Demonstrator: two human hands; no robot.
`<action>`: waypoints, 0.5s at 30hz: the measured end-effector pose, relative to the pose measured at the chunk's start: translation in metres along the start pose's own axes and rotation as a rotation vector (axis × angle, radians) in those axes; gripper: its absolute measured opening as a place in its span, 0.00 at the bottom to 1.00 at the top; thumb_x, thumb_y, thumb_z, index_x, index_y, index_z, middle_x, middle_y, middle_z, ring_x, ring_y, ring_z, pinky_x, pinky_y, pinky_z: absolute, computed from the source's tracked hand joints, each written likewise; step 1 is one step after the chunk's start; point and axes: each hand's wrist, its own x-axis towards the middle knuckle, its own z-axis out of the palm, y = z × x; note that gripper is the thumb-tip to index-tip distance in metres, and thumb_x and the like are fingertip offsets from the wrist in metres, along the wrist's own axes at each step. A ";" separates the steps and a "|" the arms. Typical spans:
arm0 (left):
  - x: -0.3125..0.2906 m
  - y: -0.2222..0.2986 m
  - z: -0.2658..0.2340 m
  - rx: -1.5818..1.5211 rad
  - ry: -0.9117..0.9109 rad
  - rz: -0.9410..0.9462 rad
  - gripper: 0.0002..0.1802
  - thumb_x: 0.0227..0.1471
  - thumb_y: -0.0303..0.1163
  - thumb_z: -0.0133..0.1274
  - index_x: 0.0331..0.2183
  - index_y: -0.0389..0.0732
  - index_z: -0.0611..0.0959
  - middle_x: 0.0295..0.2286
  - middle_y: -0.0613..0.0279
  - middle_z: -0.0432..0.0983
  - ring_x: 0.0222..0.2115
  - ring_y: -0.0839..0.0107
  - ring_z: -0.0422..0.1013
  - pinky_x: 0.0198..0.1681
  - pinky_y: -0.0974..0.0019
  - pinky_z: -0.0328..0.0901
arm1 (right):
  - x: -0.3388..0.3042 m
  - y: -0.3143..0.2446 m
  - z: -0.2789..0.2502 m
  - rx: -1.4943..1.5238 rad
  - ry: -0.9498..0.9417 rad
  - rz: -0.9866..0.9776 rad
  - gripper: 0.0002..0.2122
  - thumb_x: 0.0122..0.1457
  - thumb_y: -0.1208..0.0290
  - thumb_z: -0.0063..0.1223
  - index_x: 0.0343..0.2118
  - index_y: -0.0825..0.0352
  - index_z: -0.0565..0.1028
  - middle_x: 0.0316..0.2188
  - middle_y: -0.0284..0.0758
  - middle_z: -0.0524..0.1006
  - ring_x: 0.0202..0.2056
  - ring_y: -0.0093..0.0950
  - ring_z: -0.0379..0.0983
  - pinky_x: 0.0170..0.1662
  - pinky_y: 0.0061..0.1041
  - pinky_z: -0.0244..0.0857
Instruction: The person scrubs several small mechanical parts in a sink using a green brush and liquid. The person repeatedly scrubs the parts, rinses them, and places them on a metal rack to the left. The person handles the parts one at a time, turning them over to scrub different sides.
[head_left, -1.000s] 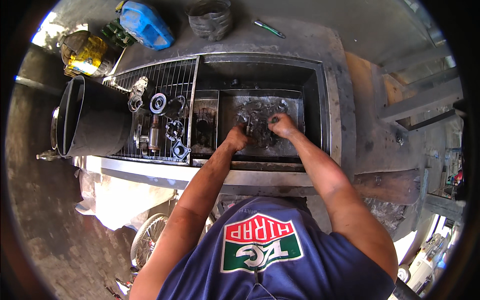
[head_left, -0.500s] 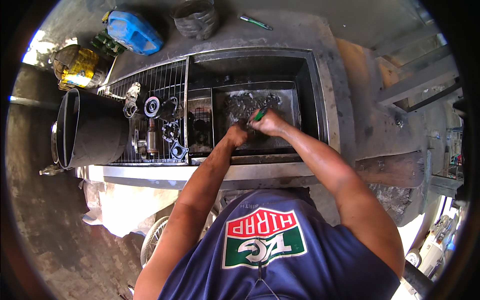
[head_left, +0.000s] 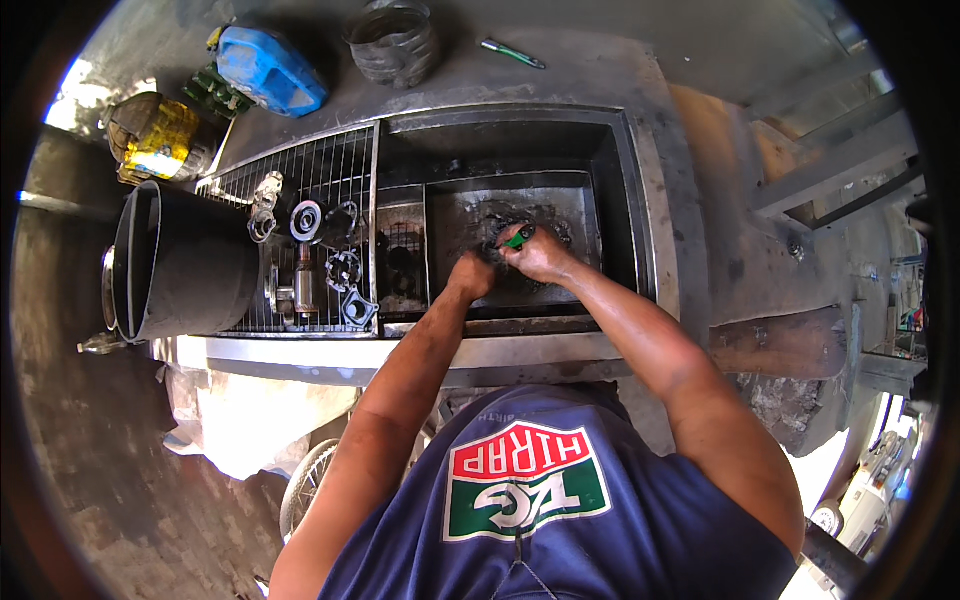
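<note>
My right hand (head_left: 545, 260) is closed round a green-handled tool (head_left: 519, 238) with a dark end; its working end is hidden. Close beside it, my left hand (head_left: 472, 278) has its fingers curled in, and whatever they hold is too dark to make out. Both hands are low over a metal tray (head_left: 510, 181) of dark, rippling liquid, set inside a deep black basin (head_left: 520, 140). On the wire rack (head_left: 325, 165) to the left lie metal parts: a ring-shaped part (head_left: 306, 220), a shaft-like part (head_left: 304, 283) and a flanged piece (head_left: 358, 309).
A black bucket (head_left: 190, 260) lies at the rack's left end. Behind stand a blue jug (head_left: 270, 70), a yellow-wrapped container (head_left: 160, 138) and a cut-off clear plastic container (head_left: 391, 45). A green pen-like tool (head_left: 513, 54) lies on the far ledge. The basin's front rim (head_left: 540, 350) is before me.
The green handle has tilted, showing its dark end, as my right hand moved slightly. The liquid's ripples have shifted toward my hands. My left hand stays almost in place.
</note>
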 end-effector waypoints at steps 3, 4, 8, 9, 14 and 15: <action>-0.012 0.010 -0.013 -0.086 0.075 -0.026 0.20 0.55 0.37 0.52 0.44 0.36 0.88 0.46 0.39 0.82 0.52 0.44 0.76 0.57 0.50 0.70 | -0.004 -0.007 -0.010 -0.201 0.231 0.136 0.08 0.57 0.70 0.62 0.38 0.64 0.83 0.37 0.43 0.83 0.42 0.43 0.81 0.47 0.38 0.74; -0.011 0.018 -0.022 -0.119 0.086 -0.051 0.19 0.56 0.37 0.52 0.43 0.36 0.88 0.46 0.39 0.82 0.52 0.44 0.77 0.56 0.50 0.71 | -0.004 -0.008 -0.010 -0.151 0.244 -0.009 0.08 0.57 0.70 0.62 0.38 0.64 0.83 0.37 0.43 0.83 0.41 0.43 0.81 0.47 0.38 0.74; -0.038 0.038 -0.033 -0.017 0.007 0.022 0.22 0.58 0.44 0.53 0.43 0.37 0.88 0.45 0.37 0.82 0.51 0.43 0.77 0.56 0.48 0.71 | -0.008 -0.018 0.007 0.070 -0.085 -0.092 0.09 0.57 0.69 0.61 0.39 0.64 0.83 0.37 0.44 0.84 0.42 0.46 0.81 0.47 0.40 0.75; -0.035 0.040 -0.040 0.065 -0.024 0.087 0.24 0.60 0.47 0.53 0.43 0.37 0.88 0.45 0.37 0.82 0.51 0.42 0.76 0.56 0.48 0.70 | -0.002 -0.020 0.005 -0.051 -0.007 0.000 0.09 0.57 0.69 0.60 0.39 0.64 0.82 0.37 0.44 0.84 0.42 0.46 0.81 0.47 0.40 0.75; -0.033 0.036 -0.030 -0.247 0.177 -0.167 0.24 0.60 0.46 0.54 0.45 0.34 0.86 0.47 0.32 0.80 0.51 0.39 0.76 0.56 0.46 0.70 | 0.005 -0.011 -0.017 -0.105 0.330 -0.107 0.08 0.57 0.69 0.60 0.38 0.66 0.82 0.37 0.44 0.84 0.42 0.46 0.82 0.46 0.40 0.75; -0.026 0.028 -0.027 -0.225 0.065 -0.132 0.25 0.61 0.47 0.55 0.46 0.33 0.86 0.47 0.32 0.80 0.51 0.39 0.76 0.57 0.48 0.69 | -0.001 -0.008 -0.008 -0.038 0.308 -0.220 0.08 0.57 0.69 0.61 0.36 0.66 0.81 0.36 0.43 0.84 0.41 0.43 0.82 0.46 0.39 0.75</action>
